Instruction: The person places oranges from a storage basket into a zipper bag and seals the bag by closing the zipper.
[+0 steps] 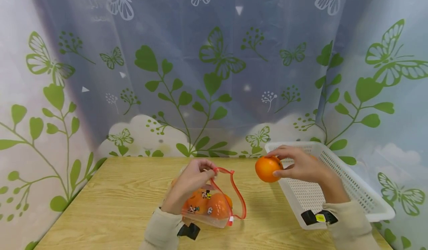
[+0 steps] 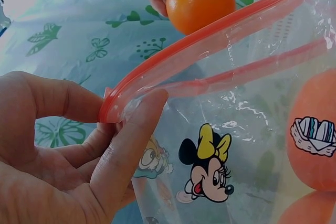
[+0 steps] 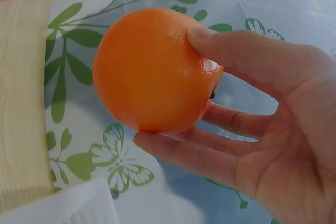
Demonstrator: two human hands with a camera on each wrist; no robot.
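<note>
My left hand (image 1: 194,183) pinches the red zip edge of a clear plastic bag (image 2: 257,135) between thumb and fingers. The bag's mouth gapes toward the right, and cartoon figures are printed on its side. Several oranges (image 1: 219,205) lie inside it, partly covered by the hand and the prints. In my right hand (image 1: 302,164) is another orange (image 3: 152,72), smooth and glossy with a small dark green stem end. Thumb and fingertips grip it from opposite sides. It is held up to the right of the bag's mouth, by the left rim of a white basket.
The white perforated plastic basket (image 1: 356,183) stands at the right of the wooden table (image 1: 123,198), its inside partly hidden by my right hand and forearm. A curtain (image 1: 180,105) printed with leaves and butterflies encloses the back and both sides.
</note>
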